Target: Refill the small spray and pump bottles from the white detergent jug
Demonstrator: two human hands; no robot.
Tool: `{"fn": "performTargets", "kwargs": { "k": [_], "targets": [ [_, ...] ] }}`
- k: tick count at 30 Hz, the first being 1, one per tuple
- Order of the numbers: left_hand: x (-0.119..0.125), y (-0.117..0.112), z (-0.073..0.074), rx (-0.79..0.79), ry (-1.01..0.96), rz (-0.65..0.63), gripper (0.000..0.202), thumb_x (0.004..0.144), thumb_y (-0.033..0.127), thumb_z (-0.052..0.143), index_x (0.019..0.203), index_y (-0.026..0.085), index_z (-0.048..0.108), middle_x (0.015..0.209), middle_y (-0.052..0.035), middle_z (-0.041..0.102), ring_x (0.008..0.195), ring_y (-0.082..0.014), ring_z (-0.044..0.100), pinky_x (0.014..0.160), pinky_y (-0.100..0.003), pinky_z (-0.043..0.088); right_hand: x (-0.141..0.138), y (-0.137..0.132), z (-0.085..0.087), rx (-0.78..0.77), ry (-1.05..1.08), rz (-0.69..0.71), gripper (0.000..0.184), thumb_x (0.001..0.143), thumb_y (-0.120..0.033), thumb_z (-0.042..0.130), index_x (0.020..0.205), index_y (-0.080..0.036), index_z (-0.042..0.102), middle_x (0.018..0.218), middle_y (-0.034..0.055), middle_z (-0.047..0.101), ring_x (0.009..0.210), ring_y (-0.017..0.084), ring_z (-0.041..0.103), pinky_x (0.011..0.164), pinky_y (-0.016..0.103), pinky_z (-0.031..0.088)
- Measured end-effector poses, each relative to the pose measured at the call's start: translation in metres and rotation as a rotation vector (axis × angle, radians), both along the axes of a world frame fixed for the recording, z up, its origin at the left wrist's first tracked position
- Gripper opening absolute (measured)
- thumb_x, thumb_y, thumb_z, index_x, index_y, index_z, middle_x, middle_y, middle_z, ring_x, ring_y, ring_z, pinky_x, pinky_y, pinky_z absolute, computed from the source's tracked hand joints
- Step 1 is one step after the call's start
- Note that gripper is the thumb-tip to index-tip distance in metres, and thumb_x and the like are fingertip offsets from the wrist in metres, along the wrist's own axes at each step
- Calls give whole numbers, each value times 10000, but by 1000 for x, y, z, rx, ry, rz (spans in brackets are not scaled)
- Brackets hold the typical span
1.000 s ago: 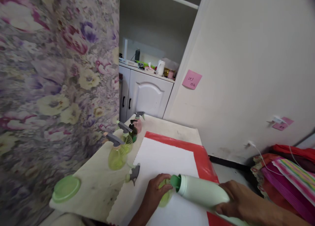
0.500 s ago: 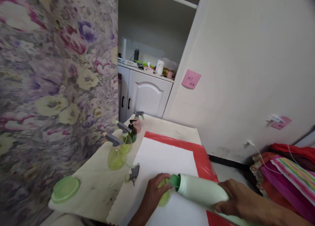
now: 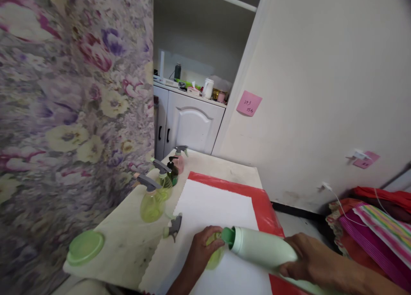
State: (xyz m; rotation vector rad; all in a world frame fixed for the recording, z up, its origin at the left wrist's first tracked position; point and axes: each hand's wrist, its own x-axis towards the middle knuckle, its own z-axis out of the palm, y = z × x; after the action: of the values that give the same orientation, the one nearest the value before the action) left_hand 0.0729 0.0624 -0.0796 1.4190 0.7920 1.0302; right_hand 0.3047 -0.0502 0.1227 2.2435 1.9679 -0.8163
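My left hand (image 3: 205,241) is wrapped around a small yellow-green bottle (image 3: 214,260), fingers closed near its top. The bottle is over the white sheet (image 3: 221,205) at the near part of the desk (image 3: 125,230); I cannot tell from here whether its base touches down. My right hand (image 3: 302,254) grips a pale green jug (image 3: 263,245), which I have tipped on its side, mouth facing left. Its darker green spout (image 3: 228,236) is right by the bottle's top, and I can't make out any liquid between them.

A grey spray head (image 3: 175,227) lies across the left edge of the sheet, near my left forearm. Under the sheet is a red cover (image 3: 269,213), showing along the far and right sides. At the desk's left corner lies a round green lid (image 3: 86,247). Along the left side I see a yellow sprayer (image 3: 152,206), a green sprayer (image 3: 165,186), a dark pump bottle (image 3: 173,174) and a pink sprayer (image 3: 179,163).
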Motion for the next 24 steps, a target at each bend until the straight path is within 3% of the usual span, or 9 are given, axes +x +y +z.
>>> {"fn": "performTargets", "kwargs": {
  "k": [6,24],
  "targets": [
    [0,-1,2,1,2,-1,230,696,270,696,916,210,728,945,-42,760,938,-242,663,891,-323,485,-6,-2,6,-9,-41,-15,287,692,-393,627,824,-146,688,786,72,726,695,211,624,551,257,366],
    [-1,-1,6,-4,5,-9,226,702,257,698,917,195,724,948,-55,754,950,-249,657,882,-315,474,-7,-2,10,-9,-3,-17,296,705,-392,633,874,-154,682,853,75,743,756,230,652,595,266,397]
  ]
}}
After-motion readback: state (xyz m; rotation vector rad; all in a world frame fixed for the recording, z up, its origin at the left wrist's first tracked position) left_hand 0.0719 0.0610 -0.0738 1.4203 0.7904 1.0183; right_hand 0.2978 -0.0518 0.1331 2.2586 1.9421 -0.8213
